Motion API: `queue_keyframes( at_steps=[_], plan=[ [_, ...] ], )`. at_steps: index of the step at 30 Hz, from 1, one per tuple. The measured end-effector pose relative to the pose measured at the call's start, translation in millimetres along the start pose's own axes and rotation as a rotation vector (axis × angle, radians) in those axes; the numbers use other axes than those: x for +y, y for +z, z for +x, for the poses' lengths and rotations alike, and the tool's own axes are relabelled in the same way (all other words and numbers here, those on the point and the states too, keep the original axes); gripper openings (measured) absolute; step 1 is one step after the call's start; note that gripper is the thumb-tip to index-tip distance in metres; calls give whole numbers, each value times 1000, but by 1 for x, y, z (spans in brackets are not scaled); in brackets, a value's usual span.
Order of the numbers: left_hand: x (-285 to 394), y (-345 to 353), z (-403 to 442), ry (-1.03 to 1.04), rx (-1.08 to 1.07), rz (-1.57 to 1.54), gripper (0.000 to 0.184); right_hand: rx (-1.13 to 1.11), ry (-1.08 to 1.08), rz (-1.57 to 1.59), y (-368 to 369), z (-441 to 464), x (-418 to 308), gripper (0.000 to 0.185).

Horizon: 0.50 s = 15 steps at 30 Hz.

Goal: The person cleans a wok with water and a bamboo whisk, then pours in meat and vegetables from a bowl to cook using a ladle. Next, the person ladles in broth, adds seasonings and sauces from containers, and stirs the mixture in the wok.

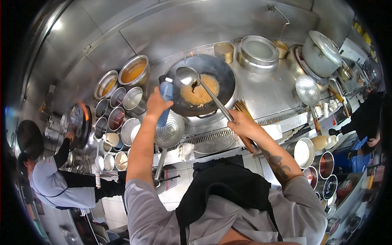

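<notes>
My left hand (156, 104) is closed around a blue squeeze bottle (166, 90) with a pale cap, at the left rim of a dark wok (226, 79). My right hand (245, 123) grips the handle of a steel ladle (185, 73), whose bowl hangs over the wok. Dark liquid shows at the ladle's edge, above the orange-brown food (208, 94) and broth in the wok. Below the bottle lies a round perforated skimmer (170, 132). A bamboo wok brush (242, 107) stands close behind my right hand.
Several steel pots, including one of orange liquid (134, 71), stand left of the wok. A lidded pot (321, 53) and another skimmer (307, 90) are at the right. One co-worker (61, 179) works at the left; another person (363, 116) is at the right edge.
</notes>
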<state>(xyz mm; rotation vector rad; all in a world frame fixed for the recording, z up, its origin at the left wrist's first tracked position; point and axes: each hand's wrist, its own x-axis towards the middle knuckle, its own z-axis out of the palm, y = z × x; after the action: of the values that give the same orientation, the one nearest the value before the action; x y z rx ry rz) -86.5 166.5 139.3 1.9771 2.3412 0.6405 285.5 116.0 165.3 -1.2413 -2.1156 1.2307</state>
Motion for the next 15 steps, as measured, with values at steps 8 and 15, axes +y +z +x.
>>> queue_keyframes(
  at_steps=[8,15],
  plan=[
    [-28,-63,-21,-135,282,-735,73,118,31,-449,28,64,49,32],
    [-128,-140,-51,-200,601,-670,75,-59,259,180,23,67,68,12]
  ],
)
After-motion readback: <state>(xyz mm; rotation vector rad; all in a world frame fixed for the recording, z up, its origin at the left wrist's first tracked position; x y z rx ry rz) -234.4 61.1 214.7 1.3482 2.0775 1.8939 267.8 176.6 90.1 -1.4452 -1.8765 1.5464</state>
